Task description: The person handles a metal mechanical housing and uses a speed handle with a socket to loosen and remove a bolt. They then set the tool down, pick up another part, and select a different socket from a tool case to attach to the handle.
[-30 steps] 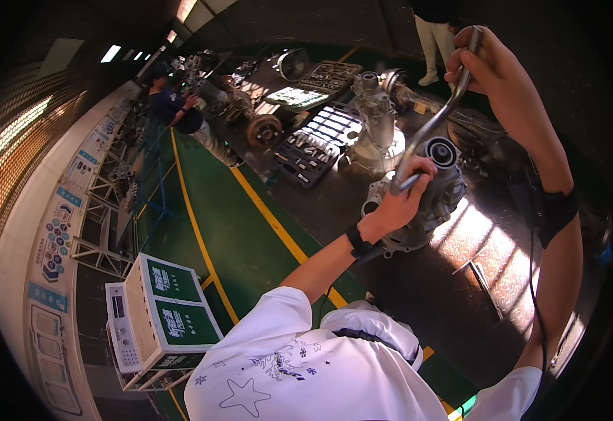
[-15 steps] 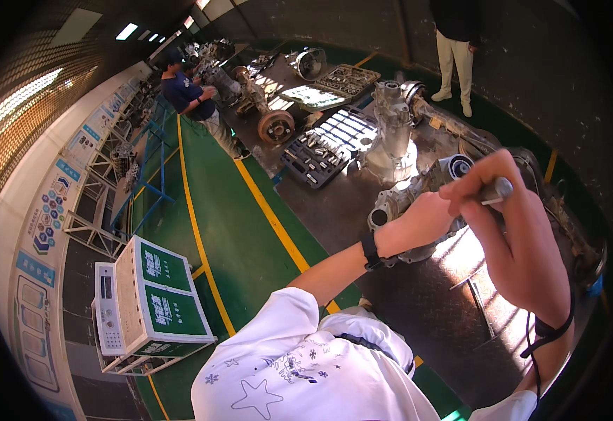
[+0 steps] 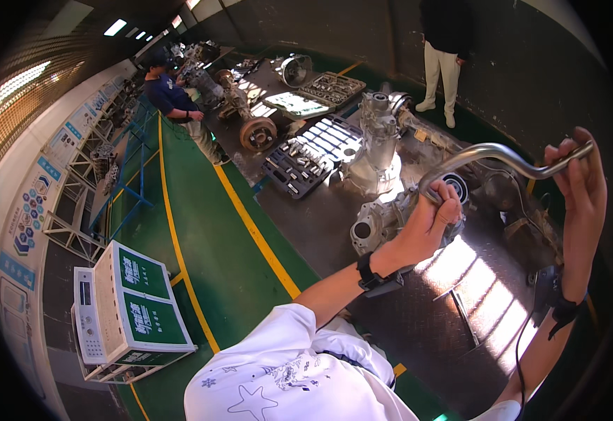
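A shiny, crank-shaped steel speed brace (image 3: 489,153) is held up across the front of me, above a metal gearbox housing (image 3: 382,223). My left hand (image 3: 429,223) is closed around its left, bent-down end, which the fingers partly hide. At the other end, the fingers of my right hand (image 3: 581,184) grip the tip of the brace. Below and behind my left hand, the housing shows a round opening and a dark ring-shaped part (image 3: 454,188). The brace appears apart from the housing.
Open socket cases (image 3: 310,158) lie beyond an upright transmission casing (image 3: 378,133). A T-shaped bar (image 3: 464,316) rests on the sunlit bench top. One person (image 3: 176,102) works at the far left; another (image 3: 441,63) stands behind the bench. A white-and-green cabinet (image 3: 155,302) stands left.
My hands have moved apart, my right hand going up and right, so the speed brace now shows lengthwise. The whole view has shifted slightly. The far-left person has turned and lowered an arm.
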Available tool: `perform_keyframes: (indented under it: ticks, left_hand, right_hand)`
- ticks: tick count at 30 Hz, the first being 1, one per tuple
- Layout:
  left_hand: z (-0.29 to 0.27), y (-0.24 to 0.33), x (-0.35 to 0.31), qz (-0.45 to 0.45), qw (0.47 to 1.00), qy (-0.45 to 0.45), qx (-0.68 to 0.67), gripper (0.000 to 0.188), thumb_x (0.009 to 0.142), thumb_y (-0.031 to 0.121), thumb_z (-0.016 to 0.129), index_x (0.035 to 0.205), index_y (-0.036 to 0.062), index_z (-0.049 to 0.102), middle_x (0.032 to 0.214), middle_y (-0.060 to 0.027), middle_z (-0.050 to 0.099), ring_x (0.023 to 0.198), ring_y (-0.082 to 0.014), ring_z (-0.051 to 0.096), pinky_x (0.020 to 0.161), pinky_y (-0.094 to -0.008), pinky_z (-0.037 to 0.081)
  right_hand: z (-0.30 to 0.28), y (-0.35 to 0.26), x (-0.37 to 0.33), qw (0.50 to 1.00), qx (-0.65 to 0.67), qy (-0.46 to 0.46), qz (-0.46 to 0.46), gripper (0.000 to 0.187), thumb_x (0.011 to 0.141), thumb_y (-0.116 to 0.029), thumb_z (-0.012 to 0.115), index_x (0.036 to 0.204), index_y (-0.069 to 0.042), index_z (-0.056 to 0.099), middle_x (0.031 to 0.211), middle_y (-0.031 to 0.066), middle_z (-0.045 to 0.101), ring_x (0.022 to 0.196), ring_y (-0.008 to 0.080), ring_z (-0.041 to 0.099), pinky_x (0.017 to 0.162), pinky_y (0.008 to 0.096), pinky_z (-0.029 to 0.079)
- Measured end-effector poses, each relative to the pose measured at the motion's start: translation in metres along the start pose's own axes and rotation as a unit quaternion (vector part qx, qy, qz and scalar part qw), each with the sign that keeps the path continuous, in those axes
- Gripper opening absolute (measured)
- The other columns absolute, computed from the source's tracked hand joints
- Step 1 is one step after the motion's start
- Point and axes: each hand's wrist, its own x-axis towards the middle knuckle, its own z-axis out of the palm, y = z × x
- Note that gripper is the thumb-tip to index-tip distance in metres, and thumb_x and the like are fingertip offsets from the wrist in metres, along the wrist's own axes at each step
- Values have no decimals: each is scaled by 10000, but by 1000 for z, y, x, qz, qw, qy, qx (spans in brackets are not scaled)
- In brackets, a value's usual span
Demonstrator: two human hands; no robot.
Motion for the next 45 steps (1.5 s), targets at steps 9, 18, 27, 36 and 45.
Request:
perform_keyframes:
  ticks: [9, 18, 27, 36, 45]
  left_hand:
    - [-121, 53, -21, 37, 975, 206, 78, 84, 1048, 143, 455, 1009, 102, 393, 738, -29, 406, 677, -144, 408, 696, -347, 453]
    - [-319, 30, -171, -156, 890, 416, 107, 80, 1057, 128, 424, 1006, 114, 364, 796, -16, 371, 696, -113, 356, 673, -306, 401]
    - [-369, -18, -276, -310, 819, 439, 200, 63, 1059, 137, 422, 1044, 103, 372, 766, -4, 381, 638, -92, 342, 597, -256, 354]
    - [-416, -30, -250, -265, 888, 339, 162, 91, 1050, 138, 457, 1071, 95, 379, 797, 5, 420, 671, -67, 369, 601, -231, 331]
    - [-403, -26, -250, -343, 877, 326, 89, 183, 1014, 131, 540, 858, 83, 458, 663, 28, 390, 541, -53, 331, 504, -223, 290]
  right_hand:
    - [81, 94, -93, 980, 3, -158, 119, 396, 1011, -160, 539, 1383, -61, 445, 1033, 131, 678, 881, 178, 685, 759, 290, 544]
    - [184, 180, -196, 899, -262, 103, 334, 249, 920, -170, 670, 1081, 18, 644, 771, 117, 698, 684, 178, 674, 634, 294, 507]
    - [233, 171, -183, 865, -337, 184, 324, 392, 867, -167, 734, 1177, 29, 593, 868, 110, 686, 733, 180, 666, 667, 290, 505]
    - [247, 175, -155, 817, -467, 101, 324, 269, 907, -150, 684, 1106, 11, 601, 845, 139, 673, 697, 209, 647, 622, 323, 498]
    - [288, 145, -161, 911, -225, 209, 274, 281, 918, -47, 638, 1182, -24, 546, 1015, 62, 658, 849, 96, 614, 720, 244, 496]
